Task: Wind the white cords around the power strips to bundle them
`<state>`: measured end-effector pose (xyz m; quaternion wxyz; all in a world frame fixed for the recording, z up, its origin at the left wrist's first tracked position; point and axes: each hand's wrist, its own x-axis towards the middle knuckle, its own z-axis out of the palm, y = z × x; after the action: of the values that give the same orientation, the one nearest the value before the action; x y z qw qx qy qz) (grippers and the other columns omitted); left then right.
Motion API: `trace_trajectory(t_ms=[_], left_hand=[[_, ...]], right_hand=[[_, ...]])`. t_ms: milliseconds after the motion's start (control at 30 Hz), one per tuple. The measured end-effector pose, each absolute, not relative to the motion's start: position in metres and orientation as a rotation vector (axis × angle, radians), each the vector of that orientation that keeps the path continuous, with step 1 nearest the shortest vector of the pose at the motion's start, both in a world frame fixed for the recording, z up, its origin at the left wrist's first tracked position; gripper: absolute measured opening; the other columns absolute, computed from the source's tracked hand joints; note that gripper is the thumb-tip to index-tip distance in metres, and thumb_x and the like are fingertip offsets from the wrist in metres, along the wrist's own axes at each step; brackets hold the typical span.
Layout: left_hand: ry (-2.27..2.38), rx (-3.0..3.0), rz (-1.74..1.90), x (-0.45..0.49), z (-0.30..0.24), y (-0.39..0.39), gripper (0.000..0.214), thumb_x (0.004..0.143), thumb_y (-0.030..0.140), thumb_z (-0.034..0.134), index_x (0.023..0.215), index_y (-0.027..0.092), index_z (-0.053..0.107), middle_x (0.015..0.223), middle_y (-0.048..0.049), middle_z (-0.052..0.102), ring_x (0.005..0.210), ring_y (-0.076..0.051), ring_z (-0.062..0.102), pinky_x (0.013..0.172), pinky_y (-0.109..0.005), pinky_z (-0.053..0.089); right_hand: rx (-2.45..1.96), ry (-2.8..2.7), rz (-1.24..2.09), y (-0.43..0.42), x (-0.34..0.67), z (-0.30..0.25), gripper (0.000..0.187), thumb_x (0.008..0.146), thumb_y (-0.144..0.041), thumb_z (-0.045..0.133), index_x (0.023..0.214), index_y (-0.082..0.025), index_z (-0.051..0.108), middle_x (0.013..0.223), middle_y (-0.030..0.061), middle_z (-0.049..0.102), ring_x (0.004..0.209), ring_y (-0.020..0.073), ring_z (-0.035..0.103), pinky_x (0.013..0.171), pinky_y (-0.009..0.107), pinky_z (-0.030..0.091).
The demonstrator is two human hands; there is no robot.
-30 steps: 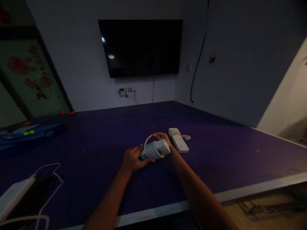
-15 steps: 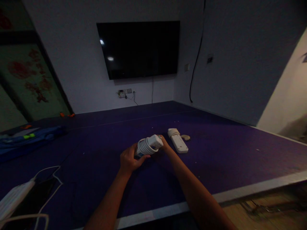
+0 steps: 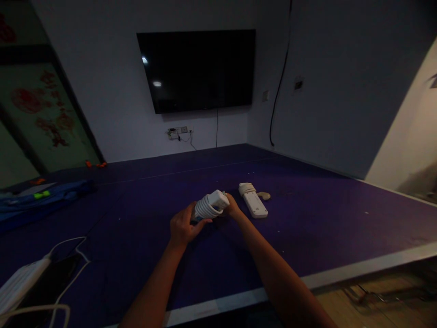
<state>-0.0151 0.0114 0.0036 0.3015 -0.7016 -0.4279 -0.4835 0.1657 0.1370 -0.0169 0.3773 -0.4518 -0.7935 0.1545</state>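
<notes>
Evidently, the left grip (image 3: pixel 182 226) is clamped around the cord-wrapped power strip (image 3: pixel 217 199) over the purple surface (image 3: pixel 314 218); the right grip's (image 3: pixel 231 206) closure is hidden. Probably light and rigid, with springy coils (image 3: pixel 205 208), it suits holding by its casing.

No text can be read with certainty. Red, character-like shapes (image 3: pixel 58 104) run down a pale green panel (image 3: pixel 73 148) at the left of the frame, next to a rounded red emblem (image 3: pixel 27 101), and another red figure (image 3: pixel 7 29) sits in the upper left corner, all too dim and blurred to make out. A tiny mark (image 3: pixel 205 109) on the lower edge of the wall-mounted television (image 3: pixel 201 68), at upper centre, is too small to decipher.
</notes>
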Motion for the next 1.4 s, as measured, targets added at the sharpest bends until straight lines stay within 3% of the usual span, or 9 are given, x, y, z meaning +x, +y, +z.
trace_trajectory(t_ms=[167,333,500,633,1400], left_hand=[[-1.459,-1.82,-1.518,-0.018,0.001,0.018,0.059,0.068,0.06,0.062,0.108,0.016,0.06,0.09,-0.0118,0.071,0.075,-0.021,0.068,0.067,-0.027,0.05],[-1.847,-1.596,-1.98,-0.024,0.007,0.025,0.057,0.067,0.06,0.061,0.104,0.017,0.061,0.083,-0.0082,0.07,0.07,-0.02,0.065,0.061,-0.027,0.048],[-1.951,-1.29,-2.326,-0.034,0.012,0.034,0.056,0.065,0.061,0.059,0.093,0.013,0.064,0.079,-0.0081,0.067,0.067,-0.018,0.06,0.059,-0.027,0.045],[-1.989,-1.15,-2.429,-0.041,0.008,0.041,0.053,0.065,0.064,0.057,0.079,0.013,0.064,0.07,-0.0047,0.063,0.066,-0.017,0.058,0.06,-0.028,0.044],[-2.086,-1.396,-2.578,-0.033,0.002,0.041,0.069,0.052,0.069,0.063,0.086,0.009,0.064,0.063,-0.0033,0.061,0.053,-0.014,0.053,0.052,-0.026,0.042]], right_hand=[[-1.254,-2.027,0.35,0.121,0.163,-0.006,0.021,0.08,-0.026,0.053,0.086,-0.017,0.071,0.079,0.0081,0.071,0.073,0.0195,0.063,0.059,0.023,0.04],[-1.247,-2.17,0.202,0.102,0.153,0.008,0.035,0.087,-0.046,0.046,0.084,-0.021,0.07,0.077,0.0048,0.07,0.071,0.0159,0.063,0.058,0.021,0.035],[-1.207,-2.31,-0.01,0.081,0.139,0.022,0.033,0.091,-0.043,0.041,0.087,-0.022,0.067,0.087,0.0055,0.07,0.079,0.0162,0.064,0.061,0.021,0.036],[-1.218,-2.346,-0.107,0.068,0.129,0.027,0.032,0.092,-0.04,0.04,0.094,-0.02,0.065,0.093,0.0077,0.069,0.08,0.017,0.064,0.062,0.022,0.038],[-1.079,-2.047,-0.286,0.05,0.119,0.016,0.035,0.095,-0.036,0.036,0.093,-0.017,0.065,0.079,0.0066,0.067,0.066,0.0136,0.06,0.055,0.023,0.032]])
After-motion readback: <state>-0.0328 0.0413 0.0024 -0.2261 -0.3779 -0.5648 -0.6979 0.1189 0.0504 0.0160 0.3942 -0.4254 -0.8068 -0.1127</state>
